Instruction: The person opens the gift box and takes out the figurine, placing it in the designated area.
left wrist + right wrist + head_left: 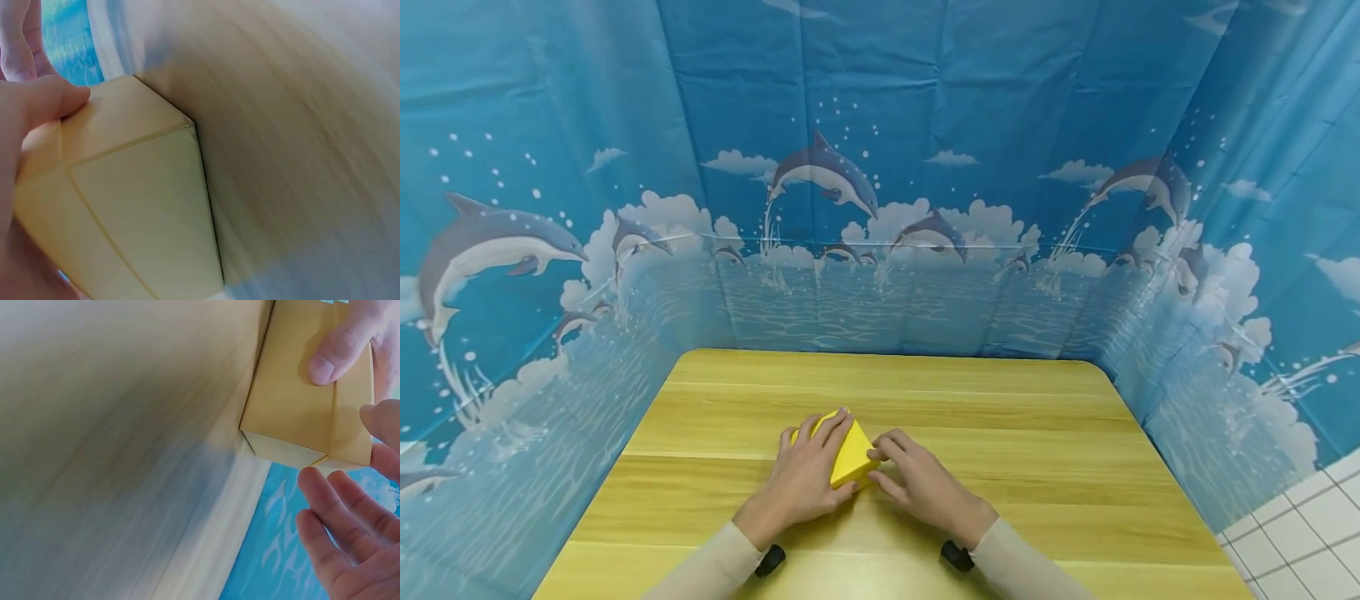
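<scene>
A yellow cardboard box [854, 454] with a seam along its sides sits near the middle of the wooden table [1015, 417]. My left hand [805, 473] grips it from the left, fingers spread over the top and thumb pressed on the near side. At the box's right end is my right hand [927, 487], its thumb and index finger pinching the edge beside the seam. In the right wrist view, the other right fingers [344, 531] extend loosely past the end face. The left wrist view shows the box [137, 206] closed at that end.
A blue curtain [880, 300] printed with dolphins and clouds surrounds the table at the back and sides. White tiles [1300, 533] show at the lower right. Black straps [770, 561] circle both wrists below light sleeves.
</scene>
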Demonstrator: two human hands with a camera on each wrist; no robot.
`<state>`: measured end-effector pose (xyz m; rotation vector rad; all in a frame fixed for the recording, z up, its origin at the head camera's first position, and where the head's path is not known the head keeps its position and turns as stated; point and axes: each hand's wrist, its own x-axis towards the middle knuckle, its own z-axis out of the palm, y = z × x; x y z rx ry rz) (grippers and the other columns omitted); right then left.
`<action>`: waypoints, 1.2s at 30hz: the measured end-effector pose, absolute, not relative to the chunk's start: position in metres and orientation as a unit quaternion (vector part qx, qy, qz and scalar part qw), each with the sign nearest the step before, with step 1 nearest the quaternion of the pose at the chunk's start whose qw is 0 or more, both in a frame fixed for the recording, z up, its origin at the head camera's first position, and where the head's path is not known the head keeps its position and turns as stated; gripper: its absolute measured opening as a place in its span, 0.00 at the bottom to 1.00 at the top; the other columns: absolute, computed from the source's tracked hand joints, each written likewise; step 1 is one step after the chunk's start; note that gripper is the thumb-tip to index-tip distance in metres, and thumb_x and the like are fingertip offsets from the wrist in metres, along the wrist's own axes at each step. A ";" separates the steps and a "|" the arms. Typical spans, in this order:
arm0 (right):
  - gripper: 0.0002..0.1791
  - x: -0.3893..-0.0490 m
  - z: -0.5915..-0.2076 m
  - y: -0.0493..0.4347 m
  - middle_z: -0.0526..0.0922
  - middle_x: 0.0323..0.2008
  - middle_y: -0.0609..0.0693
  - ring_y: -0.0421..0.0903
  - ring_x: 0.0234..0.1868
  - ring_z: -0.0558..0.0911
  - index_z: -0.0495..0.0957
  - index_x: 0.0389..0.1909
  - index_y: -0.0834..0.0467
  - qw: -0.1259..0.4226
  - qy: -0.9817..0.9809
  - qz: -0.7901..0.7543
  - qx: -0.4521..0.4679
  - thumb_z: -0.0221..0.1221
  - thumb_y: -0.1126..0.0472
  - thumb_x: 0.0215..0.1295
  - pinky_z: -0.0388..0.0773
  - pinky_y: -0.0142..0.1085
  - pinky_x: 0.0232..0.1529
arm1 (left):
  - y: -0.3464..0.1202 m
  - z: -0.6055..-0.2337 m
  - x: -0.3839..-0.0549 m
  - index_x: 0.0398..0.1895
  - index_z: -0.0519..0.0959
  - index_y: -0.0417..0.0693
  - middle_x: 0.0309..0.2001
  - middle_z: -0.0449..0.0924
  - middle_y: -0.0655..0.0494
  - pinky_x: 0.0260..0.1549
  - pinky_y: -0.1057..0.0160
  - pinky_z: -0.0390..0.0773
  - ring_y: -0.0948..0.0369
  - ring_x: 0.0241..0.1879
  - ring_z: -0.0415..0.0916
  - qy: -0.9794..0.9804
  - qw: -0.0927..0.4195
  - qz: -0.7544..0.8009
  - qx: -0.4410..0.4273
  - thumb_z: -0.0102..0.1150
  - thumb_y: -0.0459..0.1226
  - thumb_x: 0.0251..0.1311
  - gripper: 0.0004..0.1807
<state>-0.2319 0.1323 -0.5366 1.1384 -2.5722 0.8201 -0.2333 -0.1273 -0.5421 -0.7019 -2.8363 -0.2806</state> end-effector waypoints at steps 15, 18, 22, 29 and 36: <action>0.16 -0.224 -0.537 0.171 0.83 0.74 0.64 0.40 0.49 0.96 0.77 0.40 0.53 0.126 -0.855 0.330 0.380 0.78 0.63 0.77 0.96 0.44 0.55 | -0.093 -0.546 -0.234 0.96 0.62 0.60 0.95 0.61 0.57 0.78 0.24 0.69 0.38 0.88 0.64 -0.936 0.077 -0.147 -0.312 0.76 0.63 0.71 0.56; 0.17 -0.221 -0.537 0.179 0.83 0.74 0.63 0.40 0.49 0.96 0.76 0.39 0.52 0.122 -0.851 0.344 0.378 0.78 0.64 0.76 0.96 0.41 0.55 | -0.086 -0.546 -0.235 0.96 0.62 0.61 0.95 0.60 0.58 0.80 0.24 0.68 0.39 0.89 0.64 -0.930 0.073 -0.153 -0.326 0.76 0.63 0.71 0.56; 0.18 -0.213 -0.539 0.190 0.86 0.71 0.62 0.43 0.50 0.97 0.77 0.38 0.51 0.132 -0.846 0.352 0.378 0.79 0.66 0.74 0.97 0.42 0.55 | -0.077 -0.546 -0.234 0.96 0.61 0.62 0.95 0.59 0.57 0.82 0.23 0.65 0.40 0.90 0.61 -0.920 0.060 -0.164 -0.351 0.76 0.62 0.71 0.56; 0.20 -0.201 -0.543 0.205 0.91 0.59 0.56 0.57 0.60 0.96 0.77 0.35 0.51 0.165 -0.836 0.362 0.378 0.82 0.68 0.69 0.96 0.39 0.56 | -0.063 -0.546 -0.236 0.96 0.62 0.65 0.94 0.58 0.54 0.83 0.19 0.62 0.42 0.91 0.60 -0.909 0.058 -0.168 -0.377 0.81 0.62 0.69 0.58; 0.23 -0.199 -0.546 0.212 0.90 0.53 0.51 0.60 0.59 0.96 0.78 0.33 0.49 0.196 -0.832 0.358 0.377 0.85 0.70 0.63 0.97 0.42 0.56 | -0.055 -0.545 -0.239 0.96 0.62 0.72 0.92 0.59 0.46 0.82 0.18 0.60 0.40 0.89 0.60 -0.910 0.040 -0.182 -0.370 0.82 0.63 0.67 0.58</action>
